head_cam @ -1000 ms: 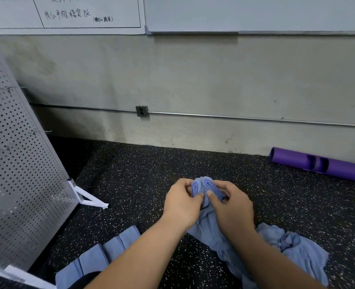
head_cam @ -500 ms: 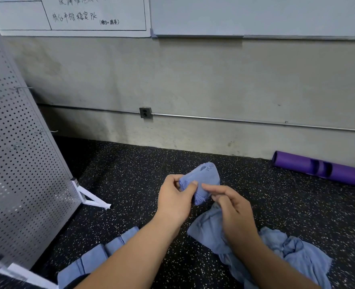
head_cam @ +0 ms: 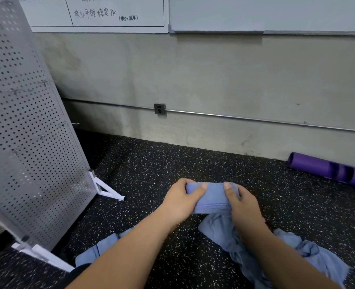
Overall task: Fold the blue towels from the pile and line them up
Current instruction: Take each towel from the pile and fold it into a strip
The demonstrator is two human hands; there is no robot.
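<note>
Holds a blue towel (head_cam: 213, 198) stretched as a short band just above the speckled floor (head_cam: 151, 170), long axis running left to right, roughly parallel with the wall behind. Clamps its left end in the left-hand grip (head_cam: 180, 202), thumb on top and fingers curled behind, and clamps its right end in the right-hand grip (head_cam: 242, 203) the same way. Shows a stitched hem along the band's near edge. Below the right forearm, crumpled on the floor, a loose pile (head_cam: 301, 255) of blue towels, touching the held cloth or joined to it, cannot tell which. At lower left, folded towels (head_cam: 98, 250) in a row beside a perforated panel (head_cam: 26, 132), partly hidden by the left forearm. On the whiteboard (head_cam: 118, 26) above, handwritten Chinese characters ending in "PK", with a smaller bracketed note too blurred to read.
</note>
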